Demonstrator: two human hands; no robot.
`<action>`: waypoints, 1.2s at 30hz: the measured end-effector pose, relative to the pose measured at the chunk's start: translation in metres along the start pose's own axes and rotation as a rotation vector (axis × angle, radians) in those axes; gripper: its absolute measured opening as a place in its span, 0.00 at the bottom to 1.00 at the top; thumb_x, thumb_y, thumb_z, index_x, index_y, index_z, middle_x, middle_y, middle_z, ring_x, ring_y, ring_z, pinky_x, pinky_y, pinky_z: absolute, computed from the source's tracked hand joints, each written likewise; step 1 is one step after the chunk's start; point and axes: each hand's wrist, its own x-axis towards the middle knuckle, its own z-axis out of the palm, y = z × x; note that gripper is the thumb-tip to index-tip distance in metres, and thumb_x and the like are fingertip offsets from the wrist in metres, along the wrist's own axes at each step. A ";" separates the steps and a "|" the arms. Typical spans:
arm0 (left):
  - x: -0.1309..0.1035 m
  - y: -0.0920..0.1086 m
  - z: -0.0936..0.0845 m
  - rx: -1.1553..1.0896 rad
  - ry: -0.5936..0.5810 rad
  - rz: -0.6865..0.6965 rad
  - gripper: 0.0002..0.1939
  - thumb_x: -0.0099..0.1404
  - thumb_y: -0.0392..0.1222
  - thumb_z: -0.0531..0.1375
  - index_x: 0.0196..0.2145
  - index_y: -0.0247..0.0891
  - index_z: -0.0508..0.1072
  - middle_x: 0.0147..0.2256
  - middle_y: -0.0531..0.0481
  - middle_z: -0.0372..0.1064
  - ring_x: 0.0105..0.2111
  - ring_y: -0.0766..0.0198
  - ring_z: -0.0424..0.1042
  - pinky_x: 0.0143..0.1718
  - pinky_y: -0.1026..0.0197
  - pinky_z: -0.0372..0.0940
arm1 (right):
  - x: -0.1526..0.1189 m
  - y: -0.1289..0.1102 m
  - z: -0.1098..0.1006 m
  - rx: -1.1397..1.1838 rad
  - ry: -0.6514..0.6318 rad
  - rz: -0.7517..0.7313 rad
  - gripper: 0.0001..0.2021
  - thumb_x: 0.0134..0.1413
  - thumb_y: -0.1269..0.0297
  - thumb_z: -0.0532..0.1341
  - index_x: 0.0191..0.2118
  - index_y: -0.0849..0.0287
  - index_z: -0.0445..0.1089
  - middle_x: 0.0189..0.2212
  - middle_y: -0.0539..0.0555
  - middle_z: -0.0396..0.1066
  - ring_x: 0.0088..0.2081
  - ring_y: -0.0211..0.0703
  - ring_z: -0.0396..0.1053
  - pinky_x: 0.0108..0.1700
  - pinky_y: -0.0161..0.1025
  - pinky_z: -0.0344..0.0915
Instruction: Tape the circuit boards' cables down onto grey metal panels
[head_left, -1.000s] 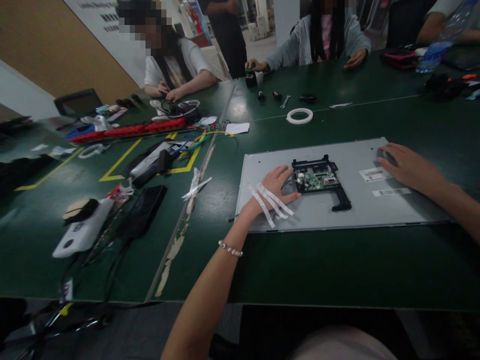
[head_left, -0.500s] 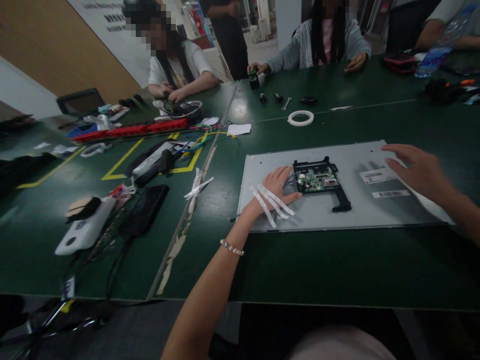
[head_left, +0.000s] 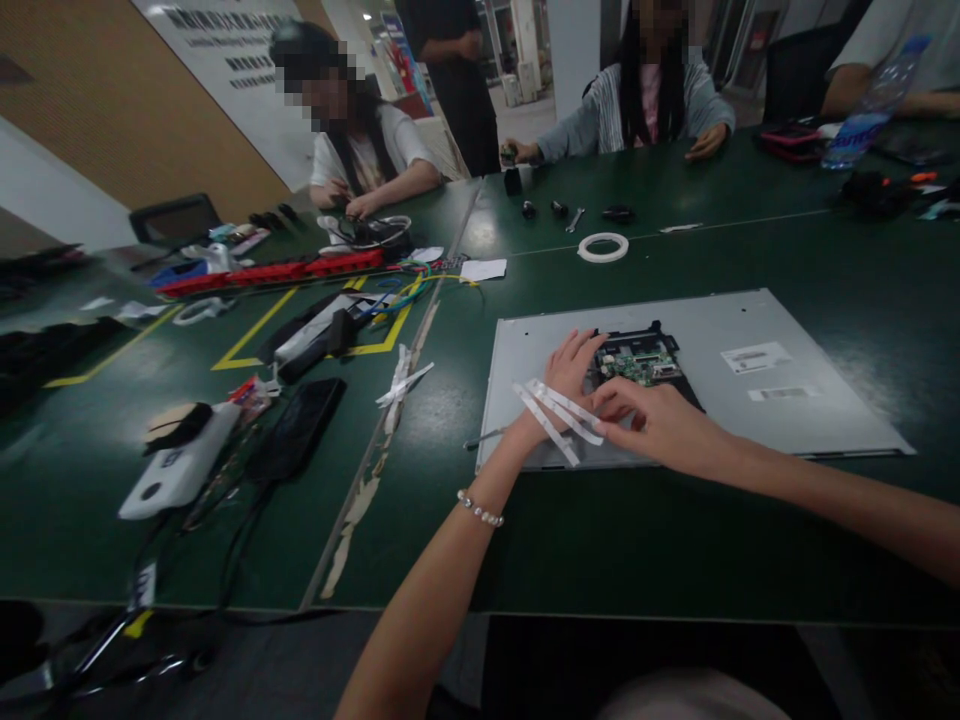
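Head view: our right hand [head_left: 664,425] has crossed from the panel's [head_left: 757,425] right side; its fingers curl at the strips [head_left: 551,420], pinch or not we can't tell. Strips lie across our left hand [head_left: 568,368], fingers loosely spread beside the board [head_left: 637,368]. Work now seems strip-centred. Right hand hides the board's near side.

The right hand [head_left: 666,425] has moved from the labels [head_left: 756,358] to the white strips [head_left: 546,424].

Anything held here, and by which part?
The right hand seems to grip a white strip by its free end; whether the left hand holds anything is unclear.
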 end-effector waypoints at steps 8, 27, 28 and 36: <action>-0.003 -0.001 0.006 0.033 0.026 0.004 0.31 0.63 0.49 0.56 0.61 0.41 0.54 0.64 0.40 0.48 0.65 0.48 0.42 0.61 0.39 0.46 | -0.006 0.001 -0.003 0.199 0.018 0.041 0.11 0.55 0.57 0.60 0.42 0.56 0.66 0.28 0.49 0.70 0.29 0.37 0.69 0.32 0.37 0.67; -0.002 -0.002 0.008 0.068 -0.088 0.018 0.24 0.67 0.47 0.49 0.59 0.43 0.59 0.63 0.45 0.51 0.64 0.52 0.48 0.59 0.36 0.48 | 0.013 0.099 -0.095 -0.119 0.306 0.233 0.18 0.57 0.55 0.55 0.50 0.53 0.70 0.28 0.50 0.69 0.26 0.37 0.64 0.31 0.37 0.62; -0.002 -0.002 0.008 0.065 -0.089 0.018 0.24 0.67 0.47 0.49 0.59 0.43 0.59 0.63 0.46 0.52 0.64 0.52 0.48 0.59 0.36 0.48 | 0.013 0.101 -0.093 -0.151 0.316 0.235 0.17 0.57 0.55 0.54 0.49 0.53 0.71 0.28 0.50 0.69 0.26 0.37 0.63 0.31 0.38 0.62; 0.001 0.008 -0.004 0.090 -0.096 0.023 0.24 0.68 0.49 0.48 0.60 0.44 0.56 0.64 0.48 0.51 0.65 0.55 0.45 0.62 0.37 0.41 | 0.011 0.113 -0.086 -0.184 0.426 0.209 0.17 0.56 0.56 0.54 0.47 0.55 0.73 0.27 0.51 0.70 0.29 0.41 0.67 0.32 0.38 0.61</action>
